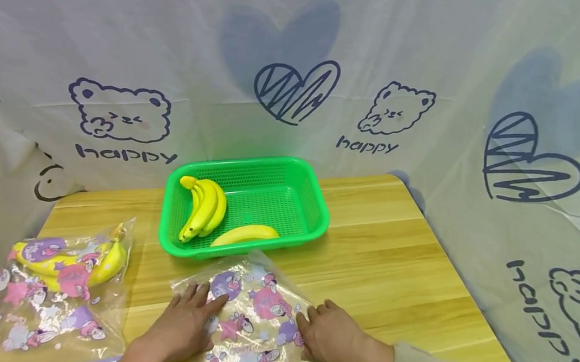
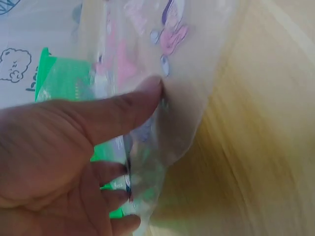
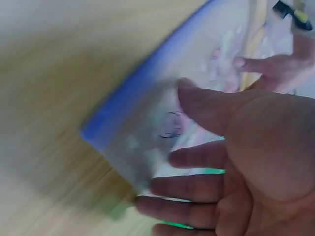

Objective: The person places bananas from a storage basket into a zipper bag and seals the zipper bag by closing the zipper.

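- Plastic bag [image 1: 248, 316], see-through with cartoon prints, lies on the wooden tabletop [image 1: 390, 263], just in front of the green basket [image 1: 239, 165]. Purple strip [image 3: 147, 69] runs along one edge.
- Left hand [image 1: 181, 326] rests on the bag's left side, fingers relaxed, thumb stretched out over the plastic.
- Right hand [image 1: 331, 333] touches the opposite side, fingers loose and pretty straight, not wrapped around anything.
- Basket's got a banana bunch [image 1: 207, 208] at its left end, plus a single banana [image 1: 245, 234] by the near wall.
- Off to the left, a second printed bag [image 1: 44, 312] has yellow bananas [image 1: 112, 266] inside.
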Available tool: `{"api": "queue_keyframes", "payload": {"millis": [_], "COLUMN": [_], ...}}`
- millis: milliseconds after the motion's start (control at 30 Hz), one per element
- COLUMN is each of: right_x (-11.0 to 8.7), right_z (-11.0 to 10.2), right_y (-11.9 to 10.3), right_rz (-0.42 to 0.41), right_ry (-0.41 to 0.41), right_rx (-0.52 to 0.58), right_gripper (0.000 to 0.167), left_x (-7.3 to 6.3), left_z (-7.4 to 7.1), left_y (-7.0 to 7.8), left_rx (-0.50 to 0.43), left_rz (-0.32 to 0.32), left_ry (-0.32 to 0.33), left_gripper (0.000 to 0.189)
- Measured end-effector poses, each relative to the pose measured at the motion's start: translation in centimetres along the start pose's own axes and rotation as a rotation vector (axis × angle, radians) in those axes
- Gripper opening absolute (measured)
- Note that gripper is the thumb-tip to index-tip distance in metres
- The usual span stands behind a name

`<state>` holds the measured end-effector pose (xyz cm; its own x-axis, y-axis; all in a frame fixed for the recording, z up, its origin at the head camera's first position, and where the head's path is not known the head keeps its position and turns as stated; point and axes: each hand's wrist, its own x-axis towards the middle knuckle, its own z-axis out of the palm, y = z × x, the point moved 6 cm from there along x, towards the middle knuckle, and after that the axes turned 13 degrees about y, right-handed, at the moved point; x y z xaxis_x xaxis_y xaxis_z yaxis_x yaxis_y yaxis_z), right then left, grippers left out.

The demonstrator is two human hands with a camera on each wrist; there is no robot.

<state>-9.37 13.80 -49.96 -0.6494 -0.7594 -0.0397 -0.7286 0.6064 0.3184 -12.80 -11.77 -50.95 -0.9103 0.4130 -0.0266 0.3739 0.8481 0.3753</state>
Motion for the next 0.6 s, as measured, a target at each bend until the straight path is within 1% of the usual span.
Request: {"api": "queue_keyframes", "payload": {"millis": [100,167,267,333,400,467,533,600], "right_x": [0.0,0.1,0.7,1.4,2.2,2.9,3.2,3.1], "right_z": [-1.0,-1.4,-1.6,-1.2,-0.3,0.8,2.0,2.9], "right_y": [-0.5,-0.6,-0.5,-0.3,0.1,0.9,1.7,2.4], "right_rz": [0.005,0.014,0.0,-0.016,-0.001,0.039,0.092,0.128], "right_ry": [0.068,0.128,0.211,0.232,0.217,0.17,0.118,0.082], "right_rx": [-0.011,-0.008,0.02,0.054,0.107,0.164,0.207,0.249], "right_gripper": [0.055,0.05,0.052,0.061,0.071,0.077,0.082,0.086], "left_x": [0.1,0.3,0.8,1.1,1.4,1.6,1.6,1.6], "left_z": [0.0,0.0,0.1,0.2,0.4,0.5,0.5,0.6], "left_y": [0.1,0.1,0.1,0.0,0.0,-0.1,-0.1,-0.1], "left_rx": [-0.077,-0.099,-0.106,-0.111,-0.119,-0.122,-0.114,-0.1], "left_rz": [0.031,0.059,0.099,0.116,0.125,0.126,0.126,0.129], "left_ry": [-0.031,-0.046,-0.067,-0.08,-0.084,-0.079,-0.067,-0.054], "left_gripper": [0.086,0.089,0.092,0.095,0.098,0.102,0.105,0.108]}}
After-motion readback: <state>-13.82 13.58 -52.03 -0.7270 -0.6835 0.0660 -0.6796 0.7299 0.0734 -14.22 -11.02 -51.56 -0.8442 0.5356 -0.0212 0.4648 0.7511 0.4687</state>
